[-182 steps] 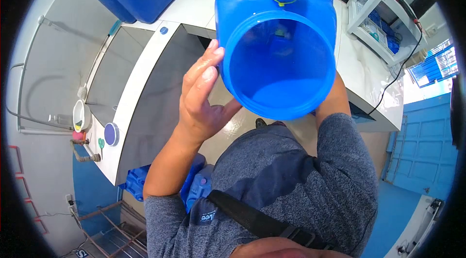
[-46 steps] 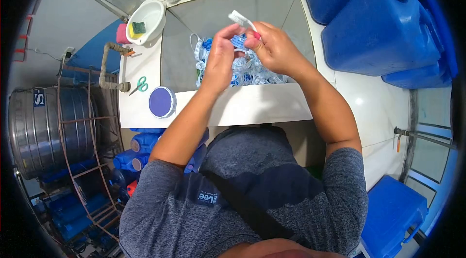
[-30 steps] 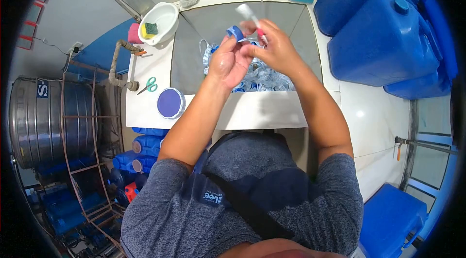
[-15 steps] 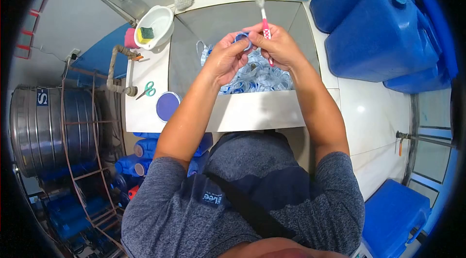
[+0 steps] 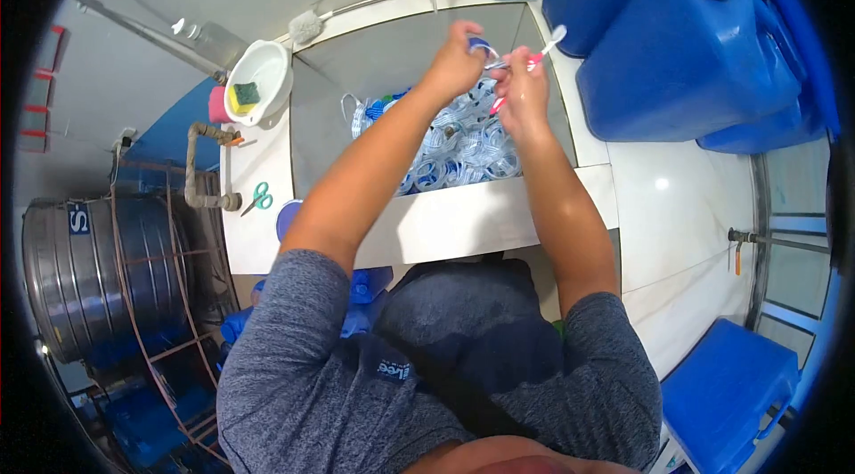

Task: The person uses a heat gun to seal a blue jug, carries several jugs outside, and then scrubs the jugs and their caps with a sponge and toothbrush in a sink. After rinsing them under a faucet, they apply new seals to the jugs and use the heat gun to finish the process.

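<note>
In the head view, my left hand (image 5: 456,62) is closed on a small round blue cap (image 5: 478,44) above the far part of a grey sink (image 5: 334,55). Beside it, my right hand (image 5: 524,93) is closed around a pink and white toothbrush (image 5: 534,61), whose white head points up and to the right. A thin pale strip spans the gap between the cap and my right fingers; how it is attached is blurred. Under both hands lies a heap of clear and blue-white plastic rings (image 5: 463,149) in the sink.
Left on the counter are green-handled scissors (image 5: 261,196), a purple-blue disc (image 5: 287,220) partly behind my forearm, a pipe tap (image 5: 194,162) and a white basin (image 5: 281,73) with a sponge (image 5: 242,98). Large blue jugs (image 5: 686,55) stand at right. A long-handled brush (image 5: 305,27) lies along the back ledge.
My hands have moved a little apart, and my left hand has turned over with the cap. The toothbrush has tilted from upright to the right. A pale strip now shows between my hands.
</note>
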`<action>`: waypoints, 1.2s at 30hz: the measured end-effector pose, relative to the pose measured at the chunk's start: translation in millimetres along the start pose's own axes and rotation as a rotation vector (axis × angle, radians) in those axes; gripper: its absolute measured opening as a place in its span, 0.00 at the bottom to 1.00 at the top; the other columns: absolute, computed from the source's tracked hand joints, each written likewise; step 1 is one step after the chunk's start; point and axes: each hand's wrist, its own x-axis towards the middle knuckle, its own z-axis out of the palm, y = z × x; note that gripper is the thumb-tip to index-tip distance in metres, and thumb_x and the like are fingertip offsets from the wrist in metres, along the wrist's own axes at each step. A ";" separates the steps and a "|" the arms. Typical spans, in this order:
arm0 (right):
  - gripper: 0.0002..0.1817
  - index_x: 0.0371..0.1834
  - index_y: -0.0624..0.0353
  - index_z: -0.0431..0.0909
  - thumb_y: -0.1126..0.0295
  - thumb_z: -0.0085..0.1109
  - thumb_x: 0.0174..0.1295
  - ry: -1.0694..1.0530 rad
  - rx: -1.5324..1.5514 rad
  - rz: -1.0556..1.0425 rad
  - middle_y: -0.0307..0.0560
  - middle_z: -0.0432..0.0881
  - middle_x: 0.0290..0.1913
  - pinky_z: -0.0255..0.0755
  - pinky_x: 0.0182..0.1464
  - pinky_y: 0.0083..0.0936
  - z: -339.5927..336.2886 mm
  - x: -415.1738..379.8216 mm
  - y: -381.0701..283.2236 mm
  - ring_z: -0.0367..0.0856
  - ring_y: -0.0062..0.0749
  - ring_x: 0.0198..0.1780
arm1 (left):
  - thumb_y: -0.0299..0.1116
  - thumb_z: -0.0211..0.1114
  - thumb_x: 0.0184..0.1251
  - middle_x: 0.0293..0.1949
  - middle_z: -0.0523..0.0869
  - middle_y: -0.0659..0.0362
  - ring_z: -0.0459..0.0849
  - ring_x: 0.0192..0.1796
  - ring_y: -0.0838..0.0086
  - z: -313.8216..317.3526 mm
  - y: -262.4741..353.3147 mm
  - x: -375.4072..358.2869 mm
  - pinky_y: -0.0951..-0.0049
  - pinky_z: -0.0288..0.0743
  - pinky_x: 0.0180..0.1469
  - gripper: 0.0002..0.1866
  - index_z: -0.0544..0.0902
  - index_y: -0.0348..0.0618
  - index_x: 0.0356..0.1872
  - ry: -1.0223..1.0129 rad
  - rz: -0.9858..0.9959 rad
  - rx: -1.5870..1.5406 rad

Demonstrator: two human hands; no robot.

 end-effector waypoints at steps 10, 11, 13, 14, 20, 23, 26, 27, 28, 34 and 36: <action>0.20 0.52 0.65 0.78 0.56 0.50 0.77 0.007 -1.099 -0.032 0.59 0.87 0.42 0.76 0.50 0.46 -74.6 47.7 40.7 0.86 0.56 0.46 | 0.61 0.61 0.72 0.34 0.76 0.64 0.72 0.31 0.78 -55.8 -5.4 113.7 0.77 0.70 0.32 0.30 0.78 0.44 0.57 -0.062 -0.262 -0.382; 0.20 0.52 0.65 0.78 0.56 0.50 0.77 0.003 -1.101 -0.032 0.59 0.87 0.42 0.76 0.50 0.46 -67.3 50.0 36.6 0.86 0.56 0.46 | 0.61 0.61 0.72 0.34 0.76 0.64 0.72 0.31 0.78 -58.9 7.3 113.8 0.77 0.70 0.32 0.30 0.78 0.44 0.57 -0.059 -0.263 -0.384; 0.20 0.58 0.63 0.77 0.58 0.47 0.77 -0.183 -1.184 -0.178 0.62 0.87 0.47 0.76 0.52 0.47 -33.9 52.0 17.0 0.84 0.61 0.52 | 0.52 0.64 0.75 0.32 0.75 0.67 0.72 0.30 0.80 -62.2 26.8 108.7 0.79 0.70 0.32 0.19 0.78 0.45 0.43 -0.039 -0.427 -0.021; 0.20 0.58 0.63 0.77 0.58 0.47 0.77 -0.188 -1.183 -0.174 0.62 0.87 0.47 0.76 0.52 0.47 -17.4 52.4 13.9 0.84 0.61 0.52 | 0.52 0.64 0.75 0.32 0.75 0.67 0.72 0.30 0.80 -59.0 25.3 106.0 0.79 0.70 0.32 0.19 0.78 0.45 0.43 -0.036 -0.432 -0.020; 0.15 0.56 0.56 0.81 0.63 0.52 0.75 -0.154 -0.962 -0.543 0.52 0.86 0.39 0.78 0.49 0.41 41.5 95.7 -6.5 0.85 0.53 0.41 | 0.44 0.74 0.67 0.31 0.79 0.61 0.75 0.29 0.79 -63.5 6.4 102.1 0.76 0.71 0.30 0.20 0.77 0.41 0.45 -0.067 0.001 0.001; 0.16 0.60 0.50 0.83 0.67 0.54 0.73 -0.217 -1.128 -0.759 0.52 0.85 0.43 0.77 0.50 0.40 61.3 106.9 -19.5 0.85 0.52 0.45 | 0.43 0.75 0.65 0.35 0.81 0.58 0.77 0.32 0.78 -69.4 26.0 88.9 0.73 0.72 0.29 0.22 0.76 0.37 0.46 0.024 0.000 0.148; 0.21 0.65 0.37 0.81 0.67 0.53 0.71 -0.283 -1.265 -0.724 0.54 0.83 0.46 0.78 0.53 0.44 72.0 101.8 -24.3 0.82 0.52 0.52 | 0.42 0.74 0.65 0.35 0.80 0.58 0.76 0.33 0.78 -72.2 12.4 96.6 0.73 0.72 0.30 0.23 0.74 0.35 0.46 0.210 0.129 0.182; 0.22 0.65 0.34 0.82 0.68 0.54 0.70 -0.255 -1.325 -0.752 0.53 0.83 0.44 0.78 0.52 0.44 70.1 104.6 -23.7 0.83 0.51 0.50 | 0.40 0.73 0.65 0.38 0.81 0.53 0.80 0.36 0.71 -74.4 18.8 92.0 0.69 0.76 0.35 0.24 0.73 0.32 0.49 0.236 0.134 0.224; 0.22 0.64 0.32 0.82 0.69 0.54 0.69 -0.225 -1.382 -0.784 0.53 0.82 0.43 0.78 0.51 0.44 69.6 109.3 -24.0 0.83 0.50 0.49 | 0.38 0.72 0.64 0.41 0.83 0.48 0.84 0.40 0.65 -77.8 27.2 90.5 0.65 0.80 0.40 0.26 0.71 0.30 0.52 0.262 0.143 0.268; 0.25 0.63 0.31 0.83 0.72 0.54 0.66 -0.346 -1.134 -0.944 0.52 0.81 0.43 0.78 0.49 0.43 90.3 107.4 -24.0 0.82 0.51 0.46 | 0.27 0.65 0.67 0.37 0.78 0.56 0.75 0.34 0.78 -90.3 28.7 97.1 0.73 0.72 0.32 0.17 0.72 0.37 0.53 0.142 0.239 0.191; 0.23 0.59 0.30 0.85 0.73 0.54 0.66 -0.347 -1.162 -0.828 0.54 0.81 0.42 0.78 0.49 0.43 89.0 108.0 -18.5 0.82 0.51 0.47 | 0.29 0.61 0.69 0.41 0.79 0.54 0.77 0.39 0.74 -87.7 30.1 89.6 0.71 0.75 0.39 0.16 0.71 0.36 0.53 0.134 0.121 -0.086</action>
